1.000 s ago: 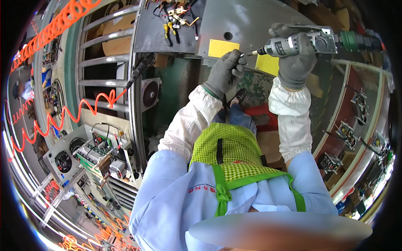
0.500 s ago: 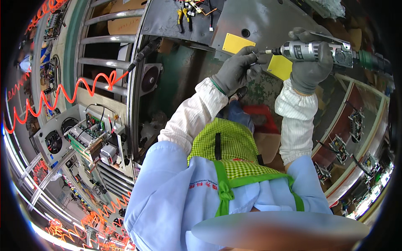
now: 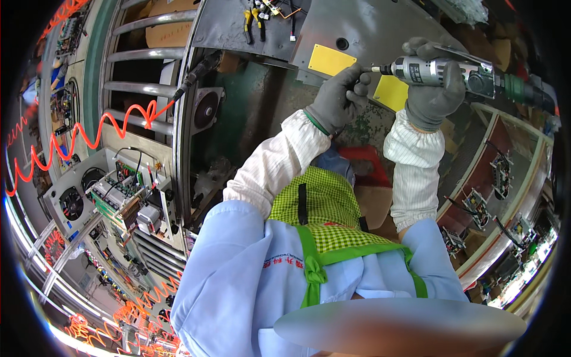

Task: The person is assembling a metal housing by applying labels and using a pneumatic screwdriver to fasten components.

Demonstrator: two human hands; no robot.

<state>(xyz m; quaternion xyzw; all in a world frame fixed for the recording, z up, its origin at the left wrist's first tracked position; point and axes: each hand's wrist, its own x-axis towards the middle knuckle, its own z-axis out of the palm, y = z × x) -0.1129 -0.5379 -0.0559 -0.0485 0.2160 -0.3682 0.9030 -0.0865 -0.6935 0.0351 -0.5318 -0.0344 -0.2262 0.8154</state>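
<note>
My right hand (image 3: 433, 98), in a grey glove, is wrapped round a silver power screwdriver (image 3: 414, 71) held level, its bit pointing left and a green fitting with a dark hose at its rear. At the bit's tip, my left hand (image 3: 336, 100), also gloved in grey, has thumb and fingers pinched together. What lies between those fingertips, if anything, is hidden by the glove. Just beyond the left hand is a yellow rectangular piece (image 3: 331, 60) on a grey metal panel (image 3: 363, 30); a second yellow piece (image 3: 392, 93) shows below the screwdriver.
Yellow-handled pliers (image 3: 254, 25) and loose wires lie at the top on a dark mat. To the left runs a metal roller conveyor (image 3: 147, 89) with a coiled orange air hose (image 3: 89, 140) and an open device with fans (image 3: 116, 196). Circuit assemblies sit in a rack (image 3: 476, 205) at right.
My left fingers have closed in on the bit's tip, where a small thin piece showed at the fingertips before. The right hand keeps its grip on the screwdriver; the whole view has shifted slightly.
</note>
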